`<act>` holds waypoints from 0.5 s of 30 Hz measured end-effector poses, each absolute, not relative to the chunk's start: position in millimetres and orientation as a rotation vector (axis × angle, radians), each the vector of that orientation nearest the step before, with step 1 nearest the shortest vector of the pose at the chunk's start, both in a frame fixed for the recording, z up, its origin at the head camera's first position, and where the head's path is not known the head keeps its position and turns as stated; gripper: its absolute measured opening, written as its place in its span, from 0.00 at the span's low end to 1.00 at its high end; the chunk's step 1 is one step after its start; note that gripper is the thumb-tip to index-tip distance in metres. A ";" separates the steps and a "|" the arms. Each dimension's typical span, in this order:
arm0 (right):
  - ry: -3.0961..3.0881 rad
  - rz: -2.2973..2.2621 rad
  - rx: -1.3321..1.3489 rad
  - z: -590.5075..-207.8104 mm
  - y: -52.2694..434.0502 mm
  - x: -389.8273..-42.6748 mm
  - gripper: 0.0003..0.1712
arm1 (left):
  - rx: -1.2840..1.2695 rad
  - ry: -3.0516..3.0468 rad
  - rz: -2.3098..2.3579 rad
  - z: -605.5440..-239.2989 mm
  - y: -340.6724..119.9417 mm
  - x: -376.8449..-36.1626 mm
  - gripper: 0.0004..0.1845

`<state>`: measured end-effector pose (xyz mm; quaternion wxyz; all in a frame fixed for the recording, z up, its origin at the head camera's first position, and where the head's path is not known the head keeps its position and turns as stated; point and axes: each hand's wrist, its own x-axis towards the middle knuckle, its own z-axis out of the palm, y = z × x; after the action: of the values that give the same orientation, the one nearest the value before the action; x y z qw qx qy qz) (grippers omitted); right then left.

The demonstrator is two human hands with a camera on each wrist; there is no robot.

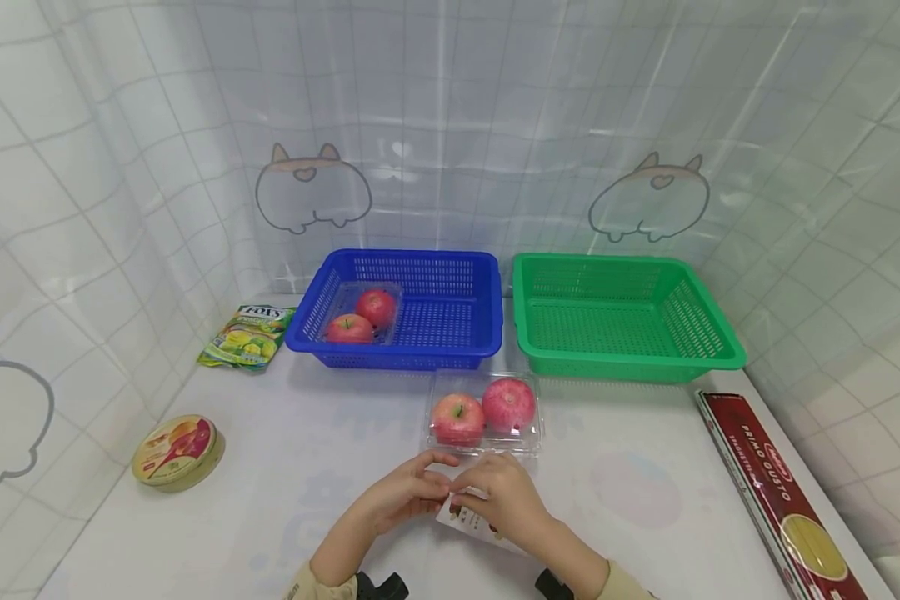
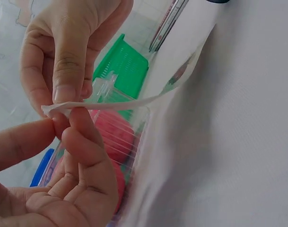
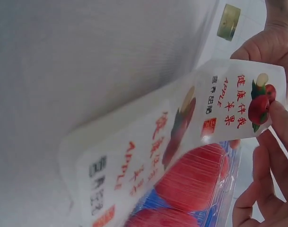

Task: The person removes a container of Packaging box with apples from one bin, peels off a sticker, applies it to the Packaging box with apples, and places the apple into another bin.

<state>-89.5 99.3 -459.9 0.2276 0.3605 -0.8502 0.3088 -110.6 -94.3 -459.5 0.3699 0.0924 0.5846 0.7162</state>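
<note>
From the head view, the left hand (image 1: 405, 496) and right hand (image 1: 498, 492) meet low on the white surface (image 1: 285, 467), both pinching a printed label (image 1: 471, 521) just in front of a clear clamshell with 2 apples (image 1: 483, 410); behind stand a blue basket (image 1: 408, 310) and a green basket (image 1: 618, 317). The left wrist view shows the label (image 2: 134, 100) as a thin, limp strip pinched between fingertips (image 2: 65, 94) at its end. In the right wrist view the label (image 3: 181, 142) curls glossy and floppy, so it looks light and easily creased, best held by the edges.

Bright, even light; soft shadows, curtain glare, blurred close wrist views.
</note>
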 end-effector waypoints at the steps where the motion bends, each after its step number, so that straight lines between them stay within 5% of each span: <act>1: -2.337 0.853 0.998 -460.0 99.3 -89.5 0.09 | 0.231 1.501 1.843 -460.0 -94.1 -110.4 0.23; 15: -2.292 0.755 1.074 -460.9 99.0 -90.9 0.12 | 0.207 1.507 1.957 -467.9 -91.9 -109.6 0.17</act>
<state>-90.9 99.0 -460.9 0.2475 0.3938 -0.8409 0.2768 -109.6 -91.9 -467.9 0.3255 0.0788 0.5750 0.7465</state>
